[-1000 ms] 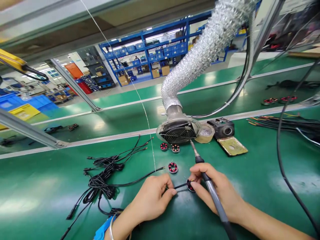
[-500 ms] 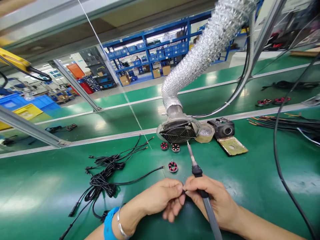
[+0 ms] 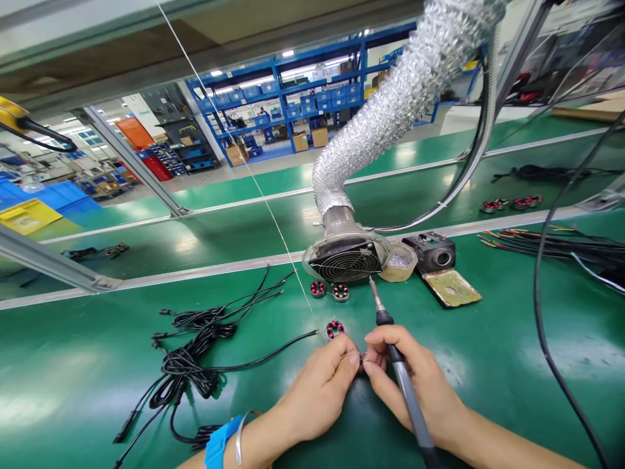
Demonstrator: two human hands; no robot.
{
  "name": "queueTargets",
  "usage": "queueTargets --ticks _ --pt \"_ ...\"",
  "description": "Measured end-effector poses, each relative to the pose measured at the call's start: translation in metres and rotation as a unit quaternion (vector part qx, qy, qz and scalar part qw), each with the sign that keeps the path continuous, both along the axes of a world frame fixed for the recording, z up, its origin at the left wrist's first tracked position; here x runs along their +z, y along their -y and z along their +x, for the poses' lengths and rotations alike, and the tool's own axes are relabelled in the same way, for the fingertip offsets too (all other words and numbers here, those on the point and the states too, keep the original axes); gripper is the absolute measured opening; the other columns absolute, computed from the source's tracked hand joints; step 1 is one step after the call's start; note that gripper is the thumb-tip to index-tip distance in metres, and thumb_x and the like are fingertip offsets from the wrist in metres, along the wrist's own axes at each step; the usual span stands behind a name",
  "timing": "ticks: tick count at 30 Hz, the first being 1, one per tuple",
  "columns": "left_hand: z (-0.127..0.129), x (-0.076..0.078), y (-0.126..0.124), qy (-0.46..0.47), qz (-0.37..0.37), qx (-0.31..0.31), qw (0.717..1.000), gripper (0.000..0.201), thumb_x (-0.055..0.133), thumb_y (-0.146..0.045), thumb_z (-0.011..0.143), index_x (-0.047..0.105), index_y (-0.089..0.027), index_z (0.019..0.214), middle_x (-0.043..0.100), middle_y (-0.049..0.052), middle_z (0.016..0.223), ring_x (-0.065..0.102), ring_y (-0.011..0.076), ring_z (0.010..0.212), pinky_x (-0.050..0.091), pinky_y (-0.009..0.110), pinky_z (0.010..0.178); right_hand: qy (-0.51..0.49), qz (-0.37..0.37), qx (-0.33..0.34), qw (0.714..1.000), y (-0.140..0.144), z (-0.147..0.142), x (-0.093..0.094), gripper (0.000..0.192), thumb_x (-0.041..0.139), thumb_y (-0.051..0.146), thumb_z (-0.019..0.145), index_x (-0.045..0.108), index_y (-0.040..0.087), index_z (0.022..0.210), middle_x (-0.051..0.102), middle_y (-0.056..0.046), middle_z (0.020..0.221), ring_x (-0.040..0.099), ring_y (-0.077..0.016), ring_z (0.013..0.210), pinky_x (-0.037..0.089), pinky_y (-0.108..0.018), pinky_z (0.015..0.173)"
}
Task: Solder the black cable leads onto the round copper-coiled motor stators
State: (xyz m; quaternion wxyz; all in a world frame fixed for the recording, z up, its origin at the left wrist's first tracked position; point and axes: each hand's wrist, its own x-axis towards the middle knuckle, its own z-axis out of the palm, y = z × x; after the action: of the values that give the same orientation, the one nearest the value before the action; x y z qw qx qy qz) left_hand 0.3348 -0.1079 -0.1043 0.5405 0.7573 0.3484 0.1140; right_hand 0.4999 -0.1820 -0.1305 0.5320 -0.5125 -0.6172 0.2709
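My left hand (image 3: 325,387) is closed, its thumb and fingertips pinching a small dark part (image 3: 361,365) that is mostly hidden. My right hand (image 3: 424,384) holds a soldering iron (image 3: 409,398) with the tip pointing away from me. Its thumb and forefinger also meet at the small part, by a thin yellowish wire end. Just beyond my left hand lies a round motor stator (image 3: 334,329) with red windings, partly behind the fingers. Two more stators (image 3: 317,289) (image 3: 340,292) lie farther back. Black cables (image 3: 195,365) are heaped to the left, one bare end reaching towards the near stator.
A fume extractor fan (image 3: 349,264) on a silver hose (image 3: 371,130) stands at the back. Beside it are a tape roll (image 3: 398,264) and a soldering-iron stand (image 3: 434,251) with a yellow sponge (image 3: 454,286). A black cord (image 3: 541,312) hangs at right, near more wires (image 3: 551,244).
My left hand has turned and its lower fingers have curled in. Both hands have come up slightly, still meeting at the small part. The view has shifted a little.
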Motion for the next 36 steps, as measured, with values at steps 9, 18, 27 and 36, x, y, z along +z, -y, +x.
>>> queueTargets --ticks 9,18,27,36 --pt "-0.003 0.006 -0.005 -0.117 0.124 -0.046 0.984 0.023 0.028 -0.034 0.102 0.045 -0.022 0.091 0.055 -0.001 0.079 0.050 0.0171 0.071 0.034 0.030 0.066 0.136 0.105 -0.014 0.985 -0.002 0.008 0.002 0.035 0.059 0.007 0.083 0.051 0.021 0.114 0.063 -0.005 0.093 0.061 -0.0161 0.078 0.054 -0.029 0.070" --pt "-0.004 0.005 -0.003 -0.155 0.182 -0.085 0.967 0.021 0.027 -0.033 0.102 0.045 -0.023 0.095 0.062 0.002 0.082 0.056 0.0200 0.071 0.035 0.031 0.064 0.190 0.128 0.048 0.972 -0.014 0.018 0.001 0.035 0.054 0.003 0.090 0.054 0.021 0.119 0.067 -0.004 0.090 0.057 -0.0156 0.073 0.049 -0.028 0.064" --pt "-0.004 0.010 -0.006 -0.083 0.077 -0.053 0.992 0.024 0.035 -0.034 0.100 0.048 -0.021 0.084 0.056 -0.001 0.074 0.049 0.0152 0.068 0.032 0.027 0.061 0.216 0.129 0.095 0.963 -0.013 0.026 -0.002 0.034 0.051 0.007 0.092 0.050 0.023 0.122 0.069 -0.005 0.096 0.057 -0.0167 0.073 0.049 -0.030 0.064" --pt "0.001 -0.015 -0.015 0.037 -0.101 0.014 0.994 0.025 0.046 -0.037 0.092 0.046 -0.018 0.076 0.036 -0.006 0.065 0.029 0.0102 0.059 0.026 0.023 0.055 0.218 0.129 0.059 0.966 -0.015 0.019 -0.007 0.032 0.049 0.005 0.090 0.053 0.022 0.117 0.066 -0.004 0.083 0.051 -0.0165 0.067 0.046 -0.029 0.060"
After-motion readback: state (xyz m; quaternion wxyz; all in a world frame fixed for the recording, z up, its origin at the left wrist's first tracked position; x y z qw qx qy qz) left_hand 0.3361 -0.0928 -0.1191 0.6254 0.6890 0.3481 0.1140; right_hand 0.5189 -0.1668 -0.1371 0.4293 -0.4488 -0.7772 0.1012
